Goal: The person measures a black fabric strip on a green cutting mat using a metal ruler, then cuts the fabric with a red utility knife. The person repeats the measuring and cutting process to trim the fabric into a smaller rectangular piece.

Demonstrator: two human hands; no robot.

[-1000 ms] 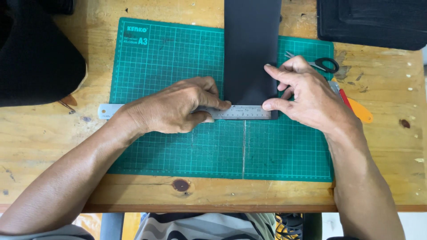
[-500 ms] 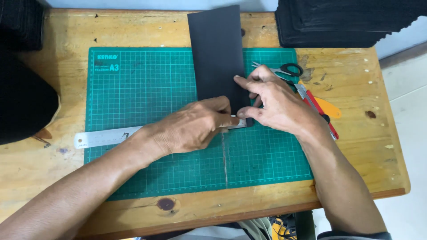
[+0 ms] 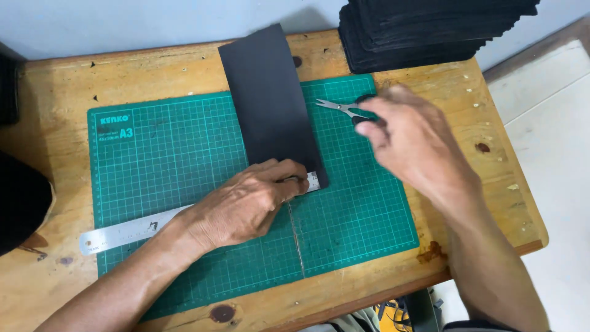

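Sheet on mat, ruler across its near end, scissors right
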